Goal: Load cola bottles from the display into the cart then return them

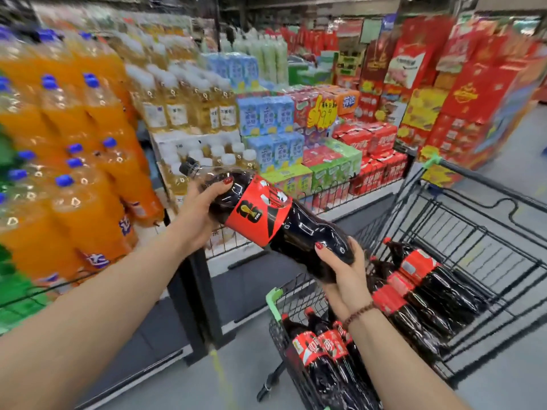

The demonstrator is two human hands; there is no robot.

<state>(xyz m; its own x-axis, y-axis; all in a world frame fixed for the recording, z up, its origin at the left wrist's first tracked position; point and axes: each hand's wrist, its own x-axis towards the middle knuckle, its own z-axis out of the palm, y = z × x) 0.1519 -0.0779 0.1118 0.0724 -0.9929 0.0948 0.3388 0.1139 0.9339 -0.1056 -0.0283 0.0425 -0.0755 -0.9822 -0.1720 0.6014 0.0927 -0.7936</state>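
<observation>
I hold a large cola bottle with a red label and black cap, tilted with its cap up to the left, above the cart's near left corner. My left hand grips its neck end and my right hand cups its base. The black wire cart stands at the lower right with green corner guards. Several cola bottles lie in its basket, and more cola bottles lie at its near end under my right forearm.
Orange soda bottles fill the display shelf on the left, with yellow drink bottles behind. Stacked drink cartons and red boxes line the far side. A black shelf post stands between shelf and cart. Grey floor lies to the right.
</observation>
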